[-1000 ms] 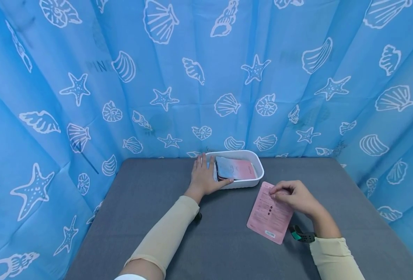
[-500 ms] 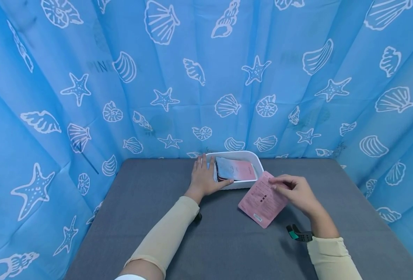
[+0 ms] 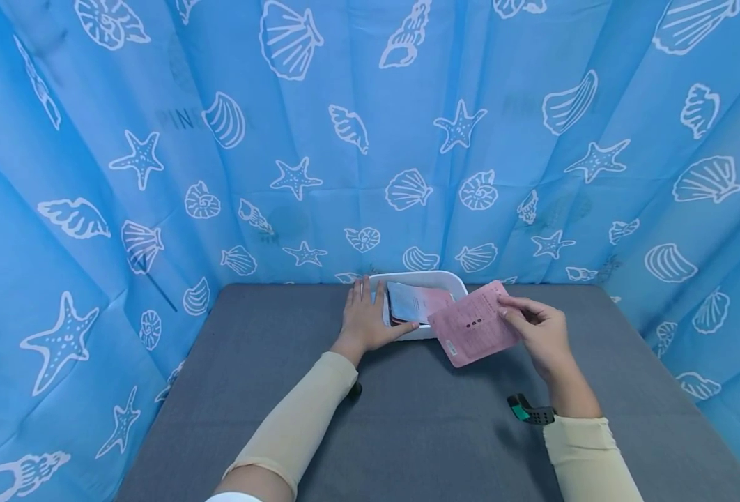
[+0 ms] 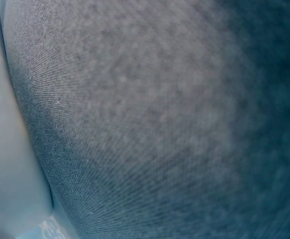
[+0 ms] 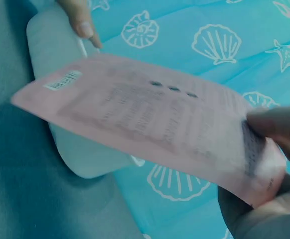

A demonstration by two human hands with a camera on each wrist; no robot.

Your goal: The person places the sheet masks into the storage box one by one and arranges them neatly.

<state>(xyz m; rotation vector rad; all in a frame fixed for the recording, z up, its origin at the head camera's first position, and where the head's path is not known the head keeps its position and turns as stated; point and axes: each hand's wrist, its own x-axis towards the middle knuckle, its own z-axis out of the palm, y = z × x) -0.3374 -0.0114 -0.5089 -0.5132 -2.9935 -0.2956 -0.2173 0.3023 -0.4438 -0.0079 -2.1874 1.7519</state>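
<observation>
Grey tabletop (image 4: 160,124), blurred, perhaps fabric

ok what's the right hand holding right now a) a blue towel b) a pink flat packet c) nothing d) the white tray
b: the right hand pinches one end of the pink flat packet, lifted off the grey table beside the white plastic tray, which the left hand rests against.
</observation>
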